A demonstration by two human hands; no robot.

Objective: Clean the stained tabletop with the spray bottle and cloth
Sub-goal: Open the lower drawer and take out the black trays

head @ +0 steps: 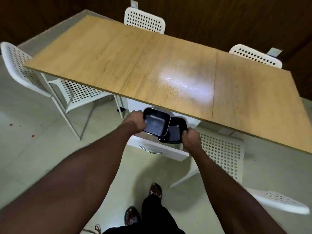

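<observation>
The wooden tabletop (135,65) stretches across the view, with a bright glare patch and faint streaks near its middle. Under its front edge a white drawer (157,149) is pulled out. My left hand (135,121) grips the left rim of a deep black container (156,123) held over the drawer. My right hand (190,137) grips the edge of a second, flatter black tray (176,132) lying partly beneath the first. No spray bottle or cloth is in view.
White perforated chairs stand around the table: one at the left (25,70), two at the far side (145,20) (256,55), one at my right (222,154). Pale floor tiles show small red spots at the left (33,136). My feet (155,190) stand below.
</observation>
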